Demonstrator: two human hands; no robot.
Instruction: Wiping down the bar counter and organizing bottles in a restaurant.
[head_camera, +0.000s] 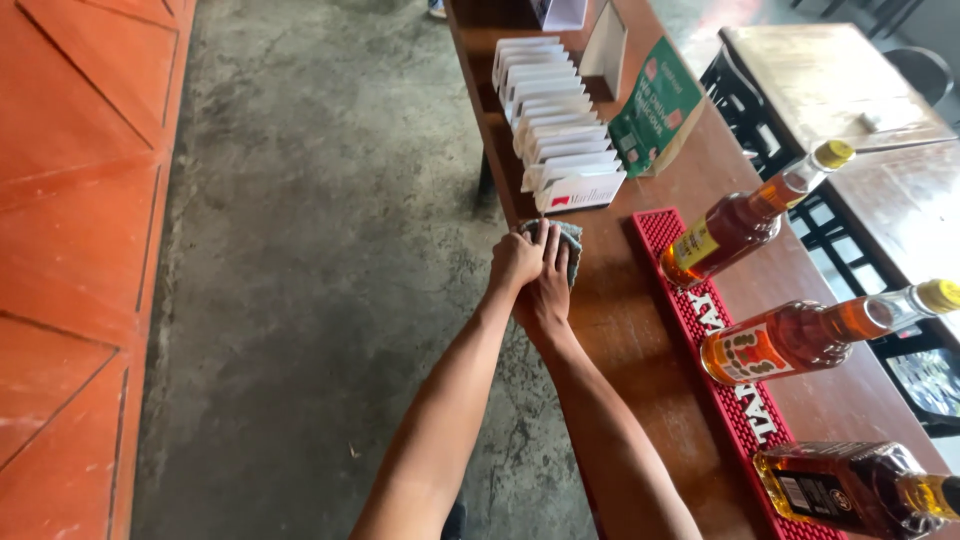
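Note:
A small grey cloth (571, 240) lies on the near edge of a long brown wooden counter (620, 330). My right hand (551, 285) lies flat on the counter with its fingers stretched onto the cloth. My left hand (514, 259) is curled beside it at the counter's edge, touching the right hand and the cloth's left side. Most of the cloth is hidden under the fingers.
Beyond the cloth stands a row of white folded cards (551, 120) and a green sign (655, 105). A red bar mat (690, 310) carries three amber bottles (740, 222) (800, 338) (850, 487). Grey concrete floor (300, 250) lies left, another table (840, 80) right.

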